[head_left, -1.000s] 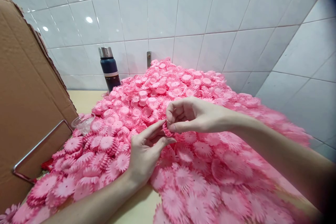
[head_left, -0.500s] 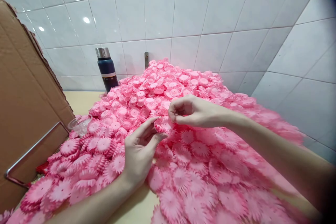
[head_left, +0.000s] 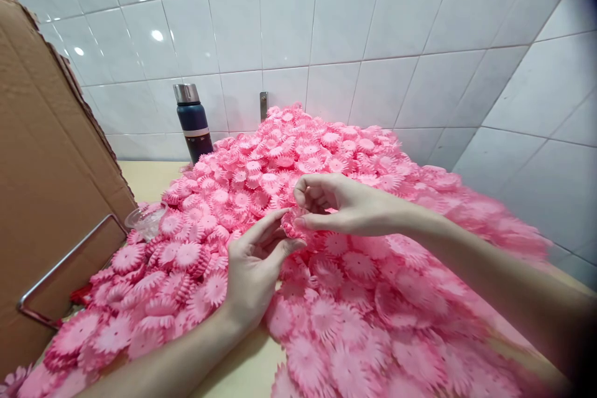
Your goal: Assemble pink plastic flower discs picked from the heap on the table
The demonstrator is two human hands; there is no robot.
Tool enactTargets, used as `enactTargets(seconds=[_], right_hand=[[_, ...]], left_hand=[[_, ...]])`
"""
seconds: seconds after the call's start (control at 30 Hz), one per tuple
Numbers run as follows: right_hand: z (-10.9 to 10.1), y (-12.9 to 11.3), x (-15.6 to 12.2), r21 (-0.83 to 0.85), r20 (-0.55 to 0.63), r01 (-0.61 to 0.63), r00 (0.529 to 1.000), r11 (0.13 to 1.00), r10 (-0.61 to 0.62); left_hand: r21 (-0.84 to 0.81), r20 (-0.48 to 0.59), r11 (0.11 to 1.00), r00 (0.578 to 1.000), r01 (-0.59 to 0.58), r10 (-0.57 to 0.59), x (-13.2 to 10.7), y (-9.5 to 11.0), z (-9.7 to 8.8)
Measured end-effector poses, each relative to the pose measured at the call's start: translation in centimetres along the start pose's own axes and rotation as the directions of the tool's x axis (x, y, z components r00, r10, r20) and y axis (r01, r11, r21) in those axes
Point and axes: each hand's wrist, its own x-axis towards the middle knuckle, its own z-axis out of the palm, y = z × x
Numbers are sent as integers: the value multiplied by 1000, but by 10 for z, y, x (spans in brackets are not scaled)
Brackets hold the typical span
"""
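A big heap of pink flower-shaped pieces point(head_left: 326, 155) covers the pale tabletop point(head_left: 242, 373). Both hands meet above the middle of the heap. My left hand point(head_left: 254, 267) pinches a small stack of pink flower pieces point(head_left: 293, 224) between thumb and forefinger. My right hand point(head_left: 336, 202) grips the same stack from the right side, fingers curled over its top. The stack is mostly hidden by my fingers.
A dark blue flask with a steel cap point(head_left: 192, 121) stands at the back left by the tiled wall point(head_left: 373, 25). A cardboard box with a metal handle point(head_left: 51, 168) fills the left side. A small clear cup point(head_left: 145, 219) sits beside it. The heap spreads to the right wall.
Both hands have stayed together on the small stack, shifting slightly up and then back; the fingers have worked on it a little. Nothing was picked up or let go.
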Motion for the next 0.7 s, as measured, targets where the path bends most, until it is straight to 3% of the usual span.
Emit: enactTargets(seconds=[0.2, 0.27, 0.33, 0.37, 0.43, 0.47, 0.53, 0.57, 0.6, 0.7], right_hand=[[3, -12, -5, 120, 100, 32, 994, 992, -45], [1, -18, -8, 223, 138, 66, 986, 973, -98], [-4, -21, -10, 300, 133, 105, 979, 948, -151], [-7, -20, -11, 307, 86, 124, 984, 944, -157], [-14, -13, -9, 215, -129, 128, 986, 968, -101], [-17, -7, -7, 111, -282, 78, 958, 991, -44], [-24, 6, -4, -118, -538, -131, 842, 984, 47], [-26, 12, -3, -210, -598, -242, 799, 947, 71], [-28, 17, -2, -286, -612, -319, 787, 904, 84], [-30, 21, -3, -437, -550, -323, 834, 840, 35]], left_hand=[[-51, -122, 991, 984, 124, -129, 12, -4, -6], [-71, -189, 990, 972, 126, -137, 15, -6, -8], [-38, -189, 991, 973, 127, -132, 14, -6, -8], [-12, -162, 991, 978, 131, -131, 13, -5, -7], [25, -99, 989, 985, 143, -139, 8, -4, -3], [32, -75, 989, 987, 145, -142, 6, -3, -2], [46, -48, 988, 989, 145, -143, 3, -2, 1], [63, -45, 987, 989, 145, -143, 2, -2, 1], [86, -42, 986, 989, 146, -143, 1, -2, 1], [140, -43, 979, 989, 149, -144, 1, -2, -1]])
